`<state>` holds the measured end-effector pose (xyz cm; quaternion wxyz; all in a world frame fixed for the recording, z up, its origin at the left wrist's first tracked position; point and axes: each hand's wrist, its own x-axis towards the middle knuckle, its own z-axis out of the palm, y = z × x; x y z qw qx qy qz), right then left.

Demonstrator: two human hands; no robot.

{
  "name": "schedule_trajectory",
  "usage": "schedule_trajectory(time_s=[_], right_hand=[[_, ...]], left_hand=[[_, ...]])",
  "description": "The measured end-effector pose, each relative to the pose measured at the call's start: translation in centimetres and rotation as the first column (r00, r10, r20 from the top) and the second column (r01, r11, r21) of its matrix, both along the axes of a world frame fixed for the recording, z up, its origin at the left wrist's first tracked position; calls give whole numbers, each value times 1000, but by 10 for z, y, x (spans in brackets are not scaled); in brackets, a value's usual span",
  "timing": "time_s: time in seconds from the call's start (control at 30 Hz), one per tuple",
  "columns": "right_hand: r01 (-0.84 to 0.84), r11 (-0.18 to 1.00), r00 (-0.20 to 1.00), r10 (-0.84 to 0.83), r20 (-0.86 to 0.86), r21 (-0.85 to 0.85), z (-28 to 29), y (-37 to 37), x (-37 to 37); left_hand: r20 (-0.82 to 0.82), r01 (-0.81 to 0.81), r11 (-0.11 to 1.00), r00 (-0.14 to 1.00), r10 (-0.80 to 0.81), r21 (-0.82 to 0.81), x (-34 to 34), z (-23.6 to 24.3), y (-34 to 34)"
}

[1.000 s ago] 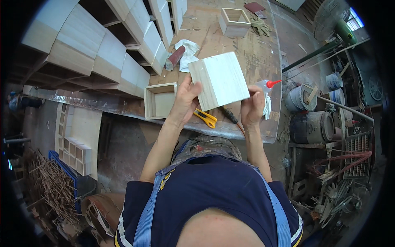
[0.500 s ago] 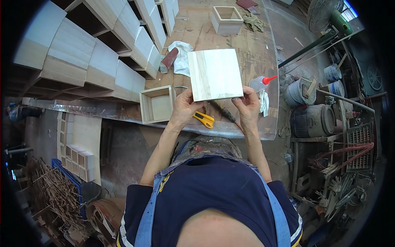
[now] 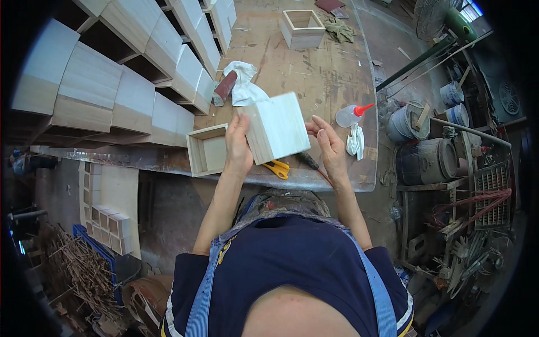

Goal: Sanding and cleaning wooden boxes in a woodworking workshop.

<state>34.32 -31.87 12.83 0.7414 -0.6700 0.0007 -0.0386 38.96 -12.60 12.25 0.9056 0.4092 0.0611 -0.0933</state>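
My left hand [image 3: 238,146] grips a pale wooden box [image 3: 279,126] by its left side, tilted over the table's near part. My right hand [image 3: 328,143] is by the box's right edge, fingers loose and apart, the tips touching or very near it. Behind the box lie a yellow utility knife [image 3: 282,171] and a dark-handled corded tool [image 3: 314,165], both partly hidden. An open wooden box [image 3: 208,151] stands left of my left hand. A squeeze bottle with red nozzle [image 3: 345,117] and a white glove [image 3: 355,143] are to the right.
Stacked wooden boxes [image 3: 90,90] fill the table's [image 3: 286,70] left. Behind are an open box [image 3: 301,31], green gloves [image 3: 339,29], a white cloth [image 3: 247,78] and red roll [image 3: 223,89]. Buckets [image 3: 404,126] and a fan stand right. A person [image 3: 25,163] is at far left.
The held box has moved down and tilted since half a second ago. My left hand has shifted up its side; my right hand has loosened from the edge, its fingers now apart.
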Motion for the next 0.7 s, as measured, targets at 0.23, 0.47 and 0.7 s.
schedule_trajectory(time_s=[0.23,0.47,0.7], right_hand=[[-138,962,985,158,69,-236,1,-4,-6],[115,944,985,-67,162,-309,-10,2,1],[189,981,978,-191,-78,-32,-4,3,5]], left_hand=[[-211,-114,966,975,65,-232,12,-18,13],[-242,-52,947,970,-28,-318,7,-10,8],[-111,140,948,978,-177,-286,-4,9,1]])
